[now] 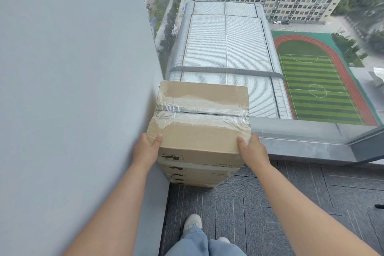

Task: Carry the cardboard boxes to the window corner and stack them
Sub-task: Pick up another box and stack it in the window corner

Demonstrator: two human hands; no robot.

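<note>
the top box, brown cardboard with clear tape across its lid seam, was held at the top of a stack of boxes in the corner where the grey wall met the window. whether it rested fully on the box beneath could not be told. it was gripped at its near corners from both sides. the left hand was clamped on the left edge with its thumb laid on the lid, and the right hand was clamped on the right edge in the same way. the remaining fingers were hidden behind the box sides. printed labels were seen on the near faces of the boxes, too small to be read. the stack was stood on the grey carpet floor, close against the wall and just beside the grey window ledge. a white shoe and blue jeans were seen near the stack. through the glass a large roof and a sports field were seen.
</note>
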